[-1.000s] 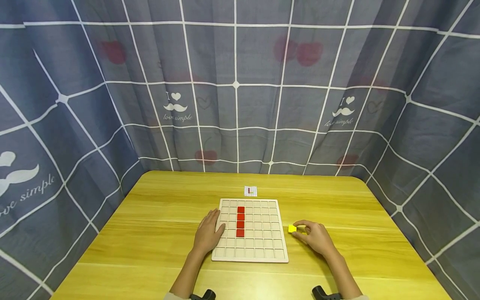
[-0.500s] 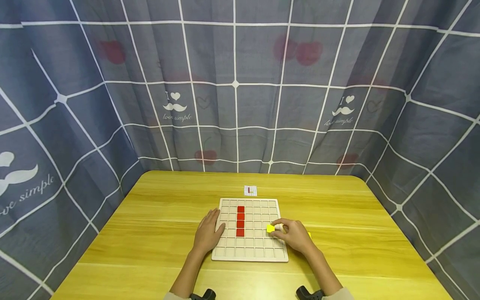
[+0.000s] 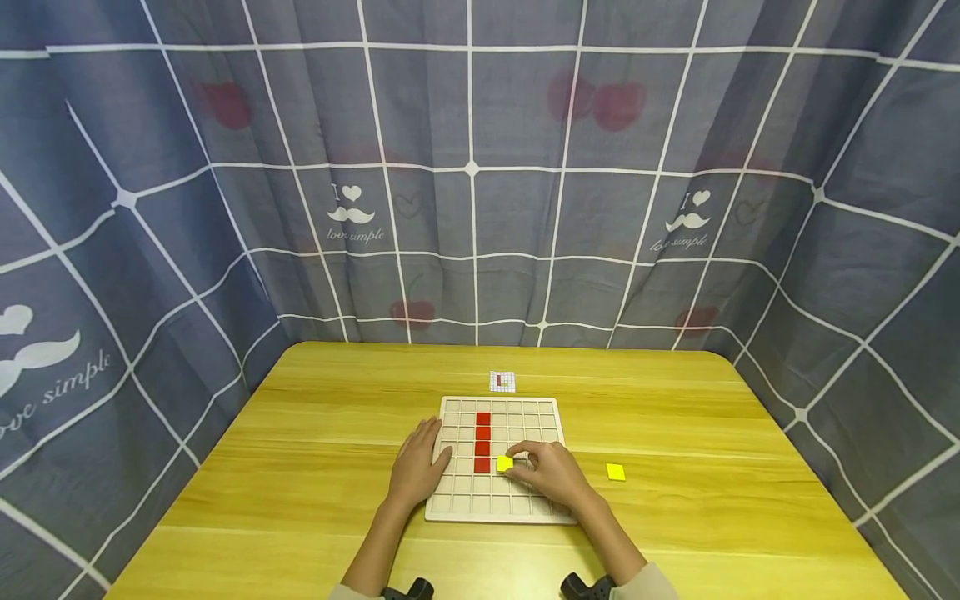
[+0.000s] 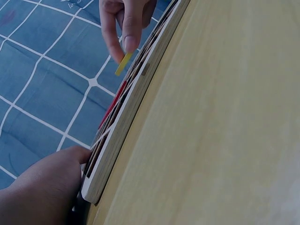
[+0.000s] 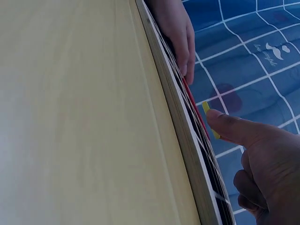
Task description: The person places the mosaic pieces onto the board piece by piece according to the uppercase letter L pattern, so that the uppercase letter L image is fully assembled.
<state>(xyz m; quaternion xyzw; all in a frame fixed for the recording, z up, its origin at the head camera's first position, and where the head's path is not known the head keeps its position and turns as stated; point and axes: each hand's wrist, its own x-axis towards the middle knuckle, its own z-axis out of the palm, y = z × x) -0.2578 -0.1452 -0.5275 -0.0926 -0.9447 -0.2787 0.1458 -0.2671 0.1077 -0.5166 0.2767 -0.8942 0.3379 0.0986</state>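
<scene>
A cream grid board (image 3: pixel 457 505) lies on the table, with a column of red square tiles (image 3: pixel 482 442) in its cells. My right hand (image 3: pixel 551 473) pinches a yellow square tile (image 3: pixel 504 464) between thumb and fingers, just right of the lowest red tile. In the left wrist view that yellow tile (image 4: pixel 123 64) hangs slightly above the board's surface. My left hand (image 3: pixel 417 468) rests with fairly straight fingers along the board's left edge, thumb over the board. On the table to the right lies another yellow tile (image 3: pixel 616 472).
Behind the board lies a small card (image 3: pixel 502 382) printed with a grid and a coloured pattern. The wooden table (image 3: pixel 315 467) stretches around the board. A blue-grey checked curtain (image 3: pixel 510 208) hangs at the back and both sides.
My right hand has carried the yellow tile leftward from beside the board to over it, near the red column. The second yellow tile is now uncovered. My left hand stays in place.
</scene>
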